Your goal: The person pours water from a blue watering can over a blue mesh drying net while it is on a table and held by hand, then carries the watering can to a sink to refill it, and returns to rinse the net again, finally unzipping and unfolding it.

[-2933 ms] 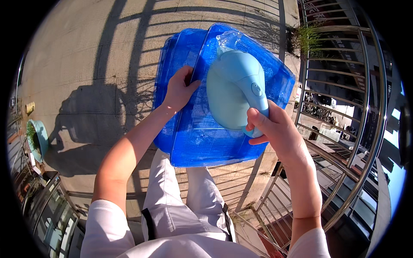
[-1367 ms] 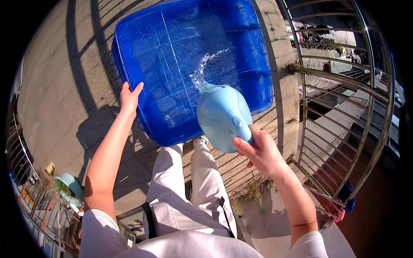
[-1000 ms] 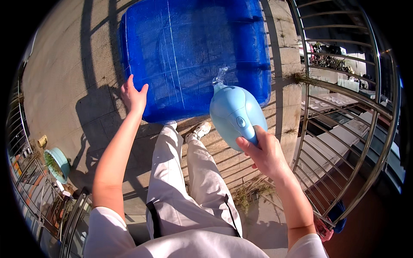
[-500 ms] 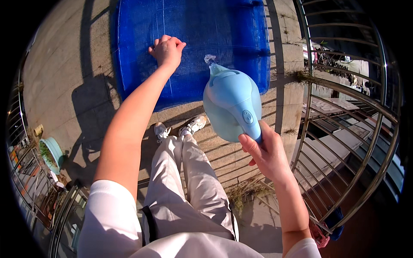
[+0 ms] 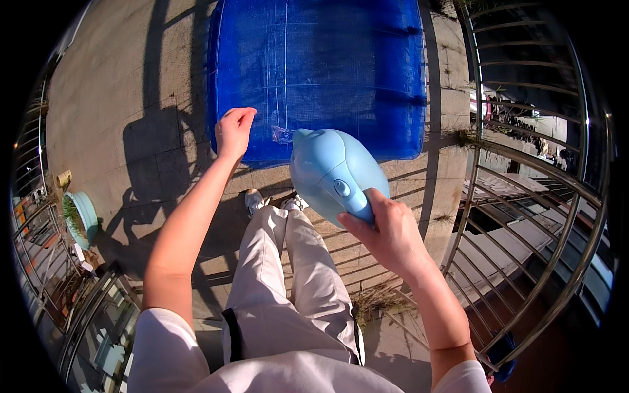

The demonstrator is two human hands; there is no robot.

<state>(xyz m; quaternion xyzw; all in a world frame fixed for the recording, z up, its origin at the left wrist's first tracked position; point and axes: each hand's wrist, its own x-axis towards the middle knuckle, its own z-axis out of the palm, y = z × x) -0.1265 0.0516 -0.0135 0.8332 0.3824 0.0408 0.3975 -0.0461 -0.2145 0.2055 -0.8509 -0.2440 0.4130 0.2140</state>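
My right hand [image 5: 388,237] grips the handle of a light blue water pitcher [image 5: 324,160], its lid and handle facing up. The pitcher tilts, its spout pointing up-left over the near edge of a blue mesh net [image 5: 331,72] with a boxy frame. Clear water [image 5: 282,135] spills from the spout onto or over the mesh. Left of that water, my left hand [image 5: 234,133] hovers above the net's near left corner, fingers curled together. Whether anything small is inside those fingers is hidden.
Metal railings [image 5: 557,242] run along the right, with dry weeds [image 5: 380,298] at the paving's edge. On the left stands a pale green planter [image 5: 82,219] with grass. My shoes [image 5: 254,202] are on the tiled floor [image 5: 154,157], close to the net.
The pitcher has swung to the left and tips further, its water landing closer to my left hand. My left hand has come back toward the net's near left corner.
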